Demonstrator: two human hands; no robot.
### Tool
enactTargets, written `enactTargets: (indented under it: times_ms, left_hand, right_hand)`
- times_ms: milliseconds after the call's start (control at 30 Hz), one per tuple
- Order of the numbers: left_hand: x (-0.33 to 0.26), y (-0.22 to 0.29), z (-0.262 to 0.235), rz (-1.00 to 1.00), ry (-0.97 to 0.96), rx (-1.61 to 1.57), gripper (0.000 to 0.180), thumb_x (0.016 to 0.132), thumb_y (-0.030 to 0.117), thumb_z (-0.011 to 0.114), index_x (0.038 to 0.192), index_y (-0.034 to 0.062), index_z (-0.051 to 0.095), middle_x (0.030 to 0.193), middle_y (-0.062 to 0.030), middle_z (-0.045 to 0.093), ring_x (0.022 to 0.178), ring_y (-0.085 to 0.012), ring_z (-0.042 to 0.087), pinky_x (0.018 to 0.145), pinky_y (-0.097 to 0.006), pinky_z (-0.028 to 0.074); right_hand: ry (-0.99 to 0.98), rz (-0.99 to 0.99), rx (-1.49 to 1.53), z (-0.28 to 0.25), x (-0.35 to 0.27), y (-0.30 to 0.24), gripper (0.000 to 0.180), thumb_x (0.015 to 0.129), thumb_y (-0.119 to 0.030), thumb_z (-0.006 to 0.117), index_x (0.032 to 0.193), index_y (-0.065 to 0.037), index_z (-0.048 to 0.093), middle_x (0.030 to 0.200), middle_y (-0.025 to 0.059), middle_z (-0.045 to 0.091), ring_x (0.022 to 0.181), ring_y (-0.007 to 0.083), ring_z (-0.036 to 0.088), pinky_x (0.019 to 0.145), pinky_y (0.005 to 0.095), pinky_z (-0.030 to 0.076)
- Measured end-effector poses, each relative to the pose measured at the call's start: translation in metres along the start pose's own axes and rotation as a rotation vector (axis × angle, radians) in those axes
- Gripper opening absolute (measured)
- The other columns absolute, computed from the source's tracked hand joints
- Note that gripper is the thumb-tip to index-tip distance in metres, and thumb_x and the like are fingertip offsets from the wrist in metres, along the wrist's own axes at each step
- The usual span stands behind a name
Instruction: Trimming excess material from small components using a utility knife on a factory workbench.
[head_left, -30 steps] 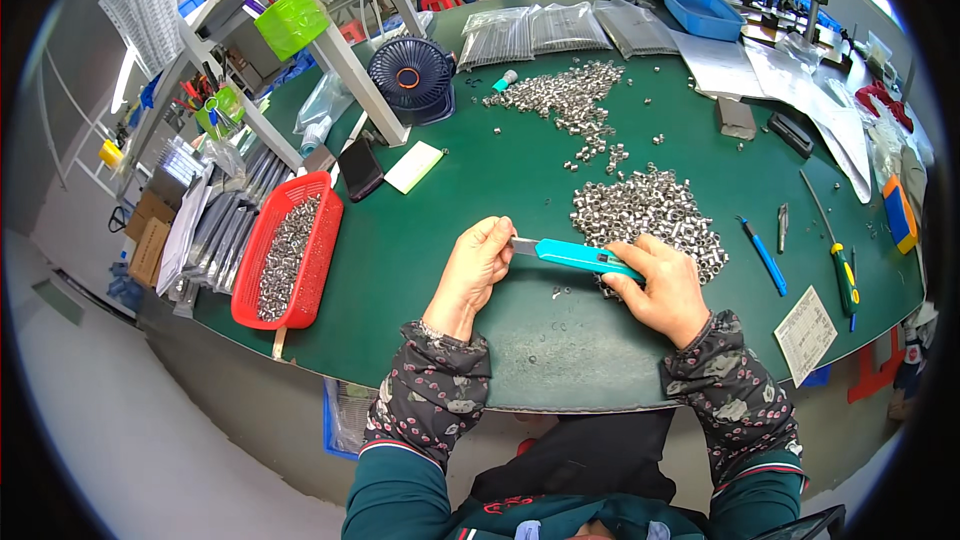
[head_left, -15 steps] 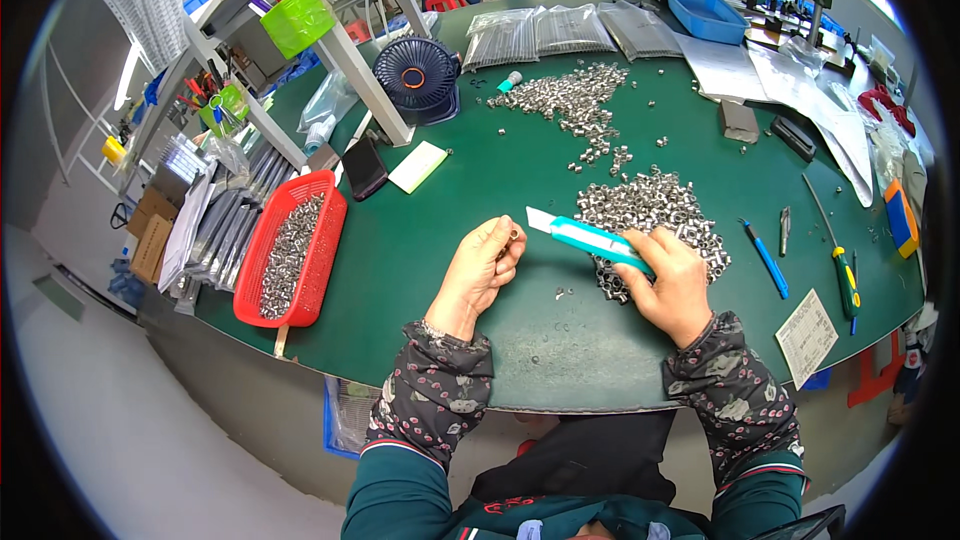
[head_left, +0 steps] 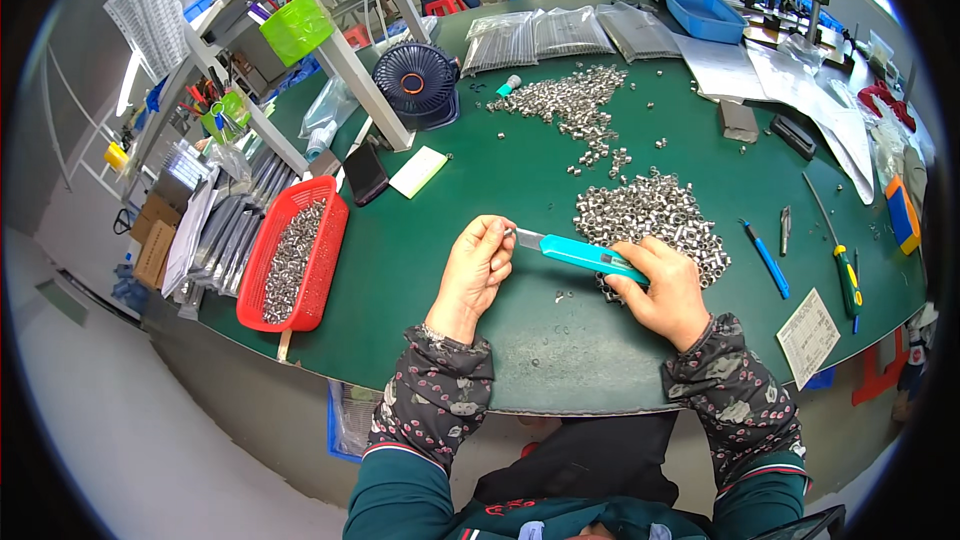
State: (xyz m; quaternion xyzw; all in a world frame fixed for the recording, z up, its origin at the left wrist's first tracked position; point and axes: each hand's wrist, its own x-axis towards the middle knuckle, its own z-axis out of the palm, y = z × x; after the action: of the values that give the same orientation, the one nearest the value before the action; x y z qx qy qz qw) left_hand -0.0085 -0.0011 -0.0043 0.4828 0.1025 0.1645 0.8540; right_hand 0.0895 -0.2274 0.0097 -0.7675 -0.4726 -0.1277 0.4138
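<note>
Over the green surface, the person's left hand pinches a small metal ring, while the right hand holds a teal box cutter, its blade tip right at those fingertips. Loose metal rings lie heaped beyond; a red plastic basket stands leftward.

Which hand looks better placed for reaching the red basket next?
Probably the left hand: it is nearer the red basket, while the right hand, farther off, grips the teal knife.
</note>
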Motion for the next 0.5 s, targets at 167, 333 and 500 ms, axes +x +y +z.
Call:
enactTargets:
  times_ms: [167,333,500]
  left_hand:
    - [-0.0021,0.0020,0.0083,-0.010,0.003,0.008,0.015,0.089,0.018,0.050,0.091,0.0037,0.054,0.072,-0.0010,0.048,0.050,-0.0031,0.035,0.036,-0.014,0.025]
    - [-0.0014,-0.0003,0.0075,0.011,-0.047,0.001,0.015,0.088,0.017,0.052,0.092,0.0036,0.054,0.071,-0.0005,0.048,0.049,-0.0028,0.035,0.036,-0.014,0.025]
    - [-0.0027,0.0017,0.0067,0.020,-0.106,-0.017,0.016,0.088,0.018,0.051,0.096,0.0042,0.053,0.072,-0.0010,0.049,0.048,-0.0029,0.034,0.035,-0.014,0.025]
  right_hand:
    - [-0.022,0.000,0.014,0.0000,0.0006,0.0005,0.027,0.071,-0.021,0.065,0.093,-0.007,0.060,0.068,0.0079,0.051,0.057,0.0264,0.054,0.050,0.0362,0.042]
    - [-0.038,0.010,0.016,-0.0004,0.0007,-0.0002,0.027,0.071,-0.021,0.065,0.093,-0.007,0.060,0.068,0.0080,0.051,0.057,0.0266,0.054,0.050,0.0364,0.043]
    - [-0.031,0.028,0.051,-0.0003,0.0012,0.0007,0.027,0.071,-0.021,0.065,0.093,-0.007,0.060,0.068,0.0081,0.052,0.057,0.0263,0.054,0.051,0.0357,0.043]
